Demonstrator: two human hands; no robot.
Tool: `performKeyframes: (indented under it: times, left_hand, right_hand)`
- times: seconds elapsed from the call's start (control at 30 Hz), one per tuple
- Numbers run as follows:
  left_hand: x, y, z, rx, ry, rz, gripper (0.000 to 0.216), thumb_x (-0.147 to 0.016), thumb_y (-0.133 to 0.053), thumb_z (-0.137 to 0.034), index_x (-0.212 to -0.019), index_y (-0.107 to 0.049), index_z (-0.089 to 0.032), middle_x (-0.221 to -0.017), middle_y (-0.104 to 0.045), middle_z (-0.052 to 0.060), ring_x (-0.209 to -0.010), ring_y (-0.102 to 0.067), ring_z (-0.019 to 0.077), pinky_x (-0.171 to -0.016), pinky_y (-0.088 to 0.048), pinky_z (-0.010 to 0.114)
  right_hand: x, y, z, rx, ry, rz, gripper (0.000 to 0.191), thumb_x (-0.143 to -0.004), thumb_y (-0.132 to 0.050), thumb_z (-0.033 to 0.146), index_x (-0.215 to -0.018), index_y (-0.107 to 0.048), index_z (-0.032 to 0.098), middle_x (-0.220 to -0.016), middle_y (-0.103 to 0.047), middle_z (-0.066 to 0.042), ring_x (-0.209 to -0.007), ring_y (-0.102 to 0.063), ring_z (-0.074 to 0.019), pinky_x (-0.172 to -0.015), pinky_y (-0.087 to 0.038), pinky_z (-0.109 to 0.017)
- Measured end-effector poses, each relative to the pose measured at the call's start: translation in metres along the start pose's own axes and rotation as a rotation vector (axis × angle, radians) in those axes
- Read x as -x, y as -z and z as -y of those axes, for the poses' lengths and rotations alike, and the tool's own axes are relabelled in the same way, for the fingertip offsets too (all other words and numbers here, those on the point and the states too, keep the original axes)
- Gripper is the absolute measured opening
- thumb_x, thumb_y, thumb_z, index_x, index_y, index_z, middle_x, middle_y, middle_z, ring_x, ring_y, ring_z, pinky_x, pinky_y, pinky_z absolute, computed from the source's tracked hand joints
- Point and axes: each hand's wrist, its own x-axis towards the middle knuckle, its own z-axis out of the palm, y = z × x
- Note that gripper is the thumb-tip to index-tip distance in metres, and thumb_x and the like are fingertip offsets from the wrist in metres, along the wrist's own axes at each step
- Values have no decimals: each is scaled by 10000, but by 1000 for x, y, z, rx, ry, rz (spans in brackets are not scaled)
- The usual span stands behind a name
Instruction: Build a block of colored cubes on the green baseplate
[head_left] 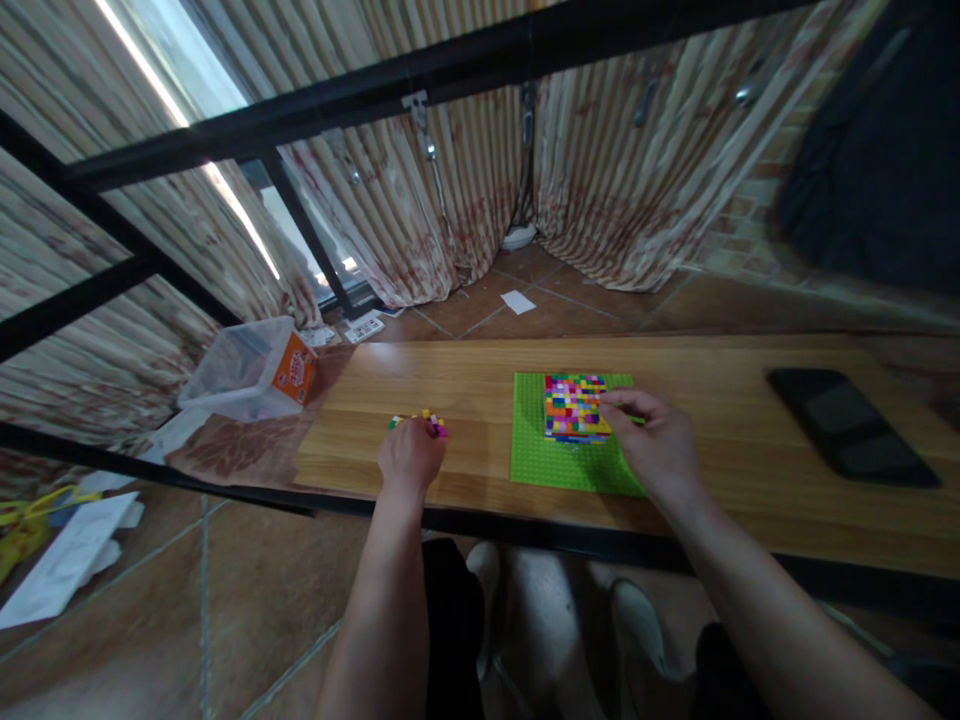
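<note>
A green baseplate [540,450] lies on the wooden table [720,450]. On it stands a block of many small coloured bricks [574,405]. My right hand [652,435] rests at the block's right side, fingers curled in a pinch against its top edge. My left hand [410,455] lies on the table to the left of the plate, fingers closed over a small heap of loose coloured bricks [420,422].
A black phone [851,425] lies on the table at the right. A clear plastic tub [251,370] with an orange label sits off the table's left end. Black frame bars [337,100] cross above. Curtains hang behind; papers lie on the tiled floor.
</note>
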Motion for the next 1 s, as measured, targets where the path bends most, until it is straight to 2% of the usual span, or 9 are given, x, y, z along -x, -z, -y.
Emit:
performKeyframes:
  times: [0.2,0.43,0.5,0.57,0.63,0.77,0.87,1.0]
  left_hand:
    - [0,-8,-9,-85,-38,38,255,-881,-503,-264,-932,-738,-178,-1009,-738,134,-1032,-665,267,-858,-474,339]
    - [-1,-5,-12,-21,-113,-20,229,-881,-509,-221,-938,-721,-155,-975,-732,139,-1001,-669,267,-872,-475,350]
    - [-1,-3,-16,79,-151,-22,189,-855,-553,-225,-923,-719,-167,-936,-735,123,-947,-678,263,-841,-483,353]
    - [0,-4,-24,243,-197,8,155,-823,-598,-219,-912,-715,-172,-907,-739,106,-880,-685,246,-807,-491,349]
    - [3,-7,-35,472,-263,60,128,-804,-622,-212,-895,-705,-175,-883,-741,87,-820,-689,220,-777,-501,333]
    - [16,-14,-61,871,-388,179,98,-799,-634,-208,-883,-682,-196,-885,-740,54,-827,-696,192,-794,-517,315]
    - [27,-17,-78,1020,-439,273,128,-802,-631,-193,-918,-685,-205,-937,-740,46,-897,-699,190,-860,-518,325]
    - [36,-19,-93,1176,-439,328,138,-796,-646,-183,-918,-704,-213,-923,-743,32,-915,-696,177,-882,-511,315]
  right_hand:
    - [1,1,7,48,44,-6,193,-793,-608,362,-794,-725,208,-932,-706,-78,-843,-648,-217,-800,-512,-375]
    - [-1,1,5,57,61,-14,177,-808,-607,342,-808,-724,208,-973,-682,-87,-861,-643,-218,-756,-529,-368]
    - [1,0,10,70,103,-45,175,-823,-604,334,-823,-718,200,-1001,-668,-96,-890,-641,-229,-747,-535,-373]
    - [4,-1,18,79,188,-66,169,-847,-594,321,-842,-711,199,-1012,-661,-96,-941,-637,-239,-808,-530,-400]
    - [10,-3,28,19,267,-21,157,-883,-571,302,-884,-703,217,-1021,-669,-82,-969,-637,-227,-861,-519,-406]
    - [22,-9,44,-81,335,221,161,-920,-551,262,-1010,-683,240,-994,-696,-58,-948,-651,-192,-851,-516,-358]
    - [26,-12,48,-90,287,304,180,-912,-577,264,-1055,-680,232,-984,-709,-54,-898,-656,-182,-819,-515,-341]
    - [25,-15,46,-212,159,310,143,-896,-599,271,-967,-713,223,-900,-733,-33,-835,-667,-173,-767,-519,-319]
